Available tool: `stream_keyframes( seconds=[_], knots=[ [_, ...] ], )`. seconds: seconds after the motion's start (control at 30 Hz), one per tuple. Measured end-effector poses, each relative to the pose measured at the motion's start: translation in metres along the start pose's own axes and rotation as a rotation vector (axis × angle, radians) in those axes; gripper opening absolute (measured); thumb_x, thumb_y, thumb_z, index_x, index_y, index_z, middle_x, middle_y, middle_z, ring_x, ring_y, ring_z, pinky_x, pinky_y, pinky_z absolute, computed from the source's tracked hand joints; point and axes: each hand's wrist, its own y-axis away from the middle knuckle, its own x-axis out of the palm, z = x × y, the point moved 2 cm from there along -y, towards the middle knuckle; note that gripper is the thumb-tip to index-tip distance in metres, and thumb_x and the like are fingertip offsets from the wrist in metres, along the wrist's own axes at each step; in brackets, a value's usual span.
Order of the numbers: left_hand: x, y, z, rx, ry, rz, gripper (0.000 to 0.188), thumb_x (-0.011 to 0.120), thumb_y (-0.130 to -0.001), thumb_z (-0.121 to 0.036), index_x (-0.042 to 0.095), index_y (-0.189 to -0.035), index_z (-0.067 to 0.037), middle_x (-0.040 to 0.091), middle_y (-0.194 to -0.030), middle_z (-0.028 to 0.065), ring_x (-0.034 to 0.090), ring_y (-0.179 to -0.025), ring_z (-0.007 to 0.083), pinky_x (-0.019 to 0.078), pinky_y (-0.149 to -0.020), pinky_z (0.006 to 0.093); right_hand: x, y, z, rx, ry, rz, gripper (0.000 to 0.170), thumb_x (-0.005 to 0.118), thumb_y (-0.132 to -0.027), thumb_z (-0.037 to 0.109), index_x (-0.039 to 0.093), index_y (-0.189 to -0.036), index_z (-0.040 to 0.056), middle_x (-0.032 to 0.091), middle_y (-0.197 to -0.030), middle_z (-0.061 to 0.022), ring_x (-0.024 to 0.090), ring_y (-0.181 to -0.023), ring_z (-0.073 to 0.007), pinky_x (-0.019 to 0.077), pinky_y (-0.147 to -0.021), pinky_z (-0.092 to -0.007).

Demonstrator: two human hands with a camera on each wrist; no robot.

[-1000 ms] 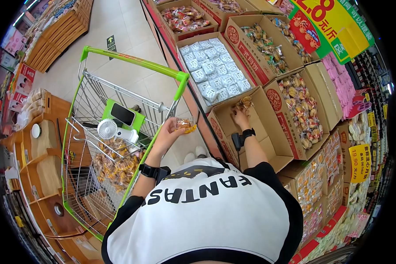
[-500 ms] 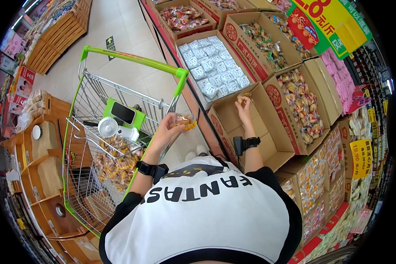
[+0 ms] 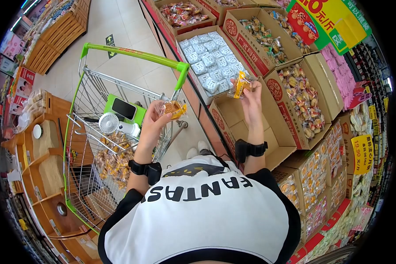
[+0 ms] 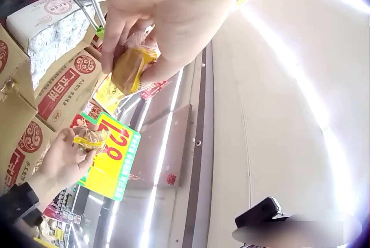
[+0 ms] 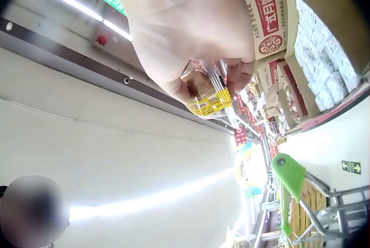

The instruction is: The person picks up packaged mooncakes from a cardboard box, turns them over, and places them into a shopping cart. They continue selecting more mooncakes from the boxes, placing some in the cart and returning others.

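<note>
In the head view my left hand [image 3: 152,124] pinches a yellow-and-clear wrapped pastry [image 3: 173,109] beside the cart's handle. My right hand [image 3: 252,105] grips another wrapped pastry [image 3: 242,84], raised over the corner of a cardboard box [image 3: 268,127] with a mostly bare inside. The left wrist view shows the left hand [image 4: 167,16] with thumb and fingers round its pastry [image 4: 132,70]. In the right wrist view, the right hand [image 5: 188,28] holds its pastry [image 5: 207,94] by thumb and fingers.
A shopping cart [image 3: 132,53] with a green handle stands at the left, carrying a phone [image 3: 123,108], a white fan [image 3: 108,123] and a heap of wrapped pastries [image 3: 114,160]. Boxes of white packets [image 3: 215,61] and other pastries [image 3: 301,101] adjoin the right hand's box.
My right hand has come up out of the box with a wrapped pastry and turned it upright. My left hand, still holding its pastry, has shifted left and slightly upward.
</note>
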Motion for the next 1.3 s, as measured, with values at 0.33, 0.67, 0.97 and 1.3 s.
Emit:
stream_keyframes(
  seconds=[0.33,0.67,0.97,1.3],
  knots=[
    [0.007,0.004,-0.008,0.006,-0.007,-0.024,0.029,0.051,-0.08,-0.007,0.041,-0.107,-0.001,0.054,-0.098,0.0121,0.055,-0.094,0.0218,0.047,-0.08,0.0392,0.022,0.011,0.008,0.117,0.054,0.081,0.028,0.042,-0.085,0.005,0.024,-0.103,0.0171,0.049,-0.112,-0.0221,0.057,-0.091,-0.0271,0.049,-0.069,-0.0318],
    [0.008,0.006,-0.008,-0.037,0.034,-0.045,0.024,0.039,-0.085,-0.01,0.042,-0.107,0.001,0.052,-0.102,0.0114,0.055,-0.096,0.0219,0.0472,-0.081,0.0403,0.032,0.013,0.011,0.084,0.09,0.113,0.036,0.046,-0.082,0.0,0.026,-0.108,0.0133,0.052,-0.104,-0.0179,0.059,-0.087,-0.0288,0.0501,-0.068,-0.0333],
    [0.006,0.005,-0.004,-0.029,0.059,-0.024,0.024,0.039,-0.085,-0.011,0.042,-0.106,0.0,0.053,-0.102,0.0112,0.055,-0.096,0.0221,0.0473,-0.081,0.0399,0.035,0.014,0.015,0.034,0.176,0.161,0.041,0.045,-0.076,-0.002,0.031,-0.112,0.0111,0.05,-0.109,-0.0176,0.058,-0.088,-0.0297,0.0468,-0.075,-0.0353],
    [0.007,0.007,-0.001,-0.028,0.059,-0.043,0.026,0.04,-0.085,-0.013,0.042,-0.108,0.001,0.051,-0.104,0.0108,0.052,-0.099,0.0216,0.046,-0.083,0.0399,0.05,0.016,0.019,0.113,0.191,0.302,0.051,0.062,-0.068,0.001,0.041,-0.115,0.0038,0.045,-0.113,-0.0099,0.052,-0.096,-0.0192,0.0471,-0.077,-0.0307]
  ],
)
